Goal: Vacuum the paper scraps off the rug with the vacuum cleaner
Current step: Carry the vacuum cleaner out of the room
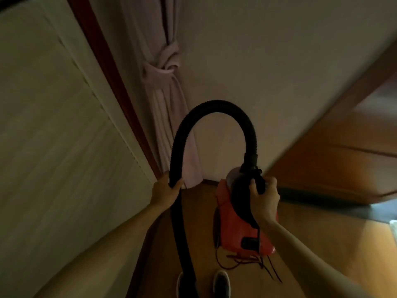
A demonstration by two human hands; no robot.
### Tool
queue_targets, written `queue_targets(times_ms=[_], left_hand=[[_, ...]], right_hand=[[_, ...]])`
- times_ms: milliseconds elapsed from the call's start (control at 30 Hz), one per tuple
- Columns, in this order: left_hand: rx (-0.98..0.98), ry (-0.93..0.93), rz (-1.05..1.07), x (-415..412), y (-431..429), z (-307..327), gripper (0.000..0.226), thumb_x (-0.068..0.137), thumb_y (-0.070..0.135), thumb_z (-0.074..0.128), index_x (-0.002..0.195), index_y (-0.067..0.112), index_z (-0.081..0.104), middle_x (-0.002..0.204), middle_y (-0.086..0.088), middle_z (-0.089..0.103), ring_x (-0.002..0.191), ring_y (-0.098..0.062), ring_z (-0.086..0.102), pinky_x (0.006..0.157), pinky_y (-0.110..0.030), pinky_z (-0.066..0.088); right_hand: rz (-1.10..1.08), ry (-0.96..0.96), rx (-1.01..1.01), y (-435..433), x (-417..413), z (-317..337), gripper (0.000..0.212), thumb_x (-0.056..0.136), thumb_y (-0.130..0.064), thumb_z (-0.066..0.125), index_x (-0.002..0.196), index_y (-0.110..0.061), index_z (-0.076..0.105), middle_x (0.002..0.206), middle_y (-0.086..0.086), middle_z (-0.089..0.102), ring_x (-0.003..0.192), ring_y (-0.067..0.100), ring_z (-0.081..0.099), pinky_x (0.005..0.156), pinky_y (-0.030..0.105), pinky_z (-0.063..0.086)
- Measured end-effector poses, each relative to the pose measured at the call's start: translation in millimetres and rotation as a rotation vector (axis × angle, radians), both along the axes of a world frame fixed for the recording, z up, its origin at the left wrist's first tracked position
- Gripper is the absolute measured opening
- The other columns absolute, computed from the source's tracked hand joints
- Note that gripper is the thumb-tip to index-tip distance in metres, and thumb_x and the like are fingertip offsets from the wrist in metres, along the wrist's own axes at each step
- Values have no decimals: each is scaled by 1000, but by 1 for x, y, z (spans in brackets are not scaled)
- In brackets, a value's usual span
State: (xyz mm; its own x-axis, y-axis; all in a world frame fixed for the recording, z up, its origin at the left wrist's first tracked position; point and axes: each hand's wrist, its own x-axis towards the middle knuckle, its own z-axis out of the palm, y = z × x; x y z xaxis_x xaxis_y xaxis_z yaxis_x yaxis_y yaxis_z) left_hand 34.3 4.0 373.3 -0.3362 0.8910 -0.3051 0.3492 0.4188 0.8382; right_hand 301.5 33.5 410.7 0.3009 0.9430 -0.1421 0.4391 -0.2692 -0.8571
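A person held the red vacuum cleaner over the wooden floor.
The right hand curled round its handle and the left hand gripped the arching black hose; a tied curtain hung ahead, and a cord trailed underneath.

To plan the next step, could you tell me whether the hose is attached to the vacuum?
Attached: the hose arches from the red vacuum body to the left hand, which grips it.
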Motion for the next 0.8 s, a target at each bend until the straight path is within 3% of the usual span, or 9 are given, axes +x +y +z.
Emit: queue_targets(times_ms=[100, 200, 333, 400, 600, 800], left_hand=[[-44, -7, -87, 2, 7, -41, 41, 94, 44, 61, 128, 23, 54, 113, 8, 63, 99, -14, 64, 73, -17, 50], [-75, 17, -144, 4, 12, -84, 36, 94, 44, 61, 122, 21, 58, 107, 4, 67, 96, -16, 66, 78, -28, 56], [-102, 62, -192, 2, 19, -146, 51, 94, 45, 60, 140, 24, 49, 121, 10, 61, 106, -8, 60, 92, -26, 50], [-134, 68, -207, 2, 22, -178, 54, 94, 46, 59, 142, 25, 45, 121, 11, 59, 106, -8, 60, 89, -23, 49], [-238, 71, -193, 15, 24, -275, 40, 95, 42, 60, 128, 21, 54, 111, 10, 60, 100, -10, 60, 72, -10, 42], [-277, 103, -161, 20, 28, -364, 39, 94, 42, 60, 127, 22, 55, 109, 8, 62, 98, -11, 61, 68, -11, 41]], right_hand=[[-65, -12, -71, -8, 5, -37, 16, 99, -24, 54, 107, -14, 45, 85, -4, 59, 66, 12, 62, 48, 29, 50], [-100, -4, -120, -8, 9, -79, 16, 98, -23, 55, 108, -15, 45, 86, -2, 61, 65, 15, 62, 50, 33, 52], [-116, -12, -171, -6, 12, -143, 15, 98, -22, 56, 105, -14, 45, 82, 3, 62, 59, 20, 62, 43, 32, 50], [-126, -8, -192, -6, 13, -177, 14, 98, -23, 55, 103, -16, 44, 83, 4, 62, 61, 22, 63, 44, 36, 51], [-144, -4, -229, -3, 22, -279, 14, 98, -25, 55, 101, -19, 44, 87, 0, 61, 70, 15, 65, 45, 23, 47], [-130, -24, -254, 9, 30, -377, 16, 98, -28, 56, 102, -19, 43, 90, 1, 61, 74, 15, 63, 46, 21, 45]])
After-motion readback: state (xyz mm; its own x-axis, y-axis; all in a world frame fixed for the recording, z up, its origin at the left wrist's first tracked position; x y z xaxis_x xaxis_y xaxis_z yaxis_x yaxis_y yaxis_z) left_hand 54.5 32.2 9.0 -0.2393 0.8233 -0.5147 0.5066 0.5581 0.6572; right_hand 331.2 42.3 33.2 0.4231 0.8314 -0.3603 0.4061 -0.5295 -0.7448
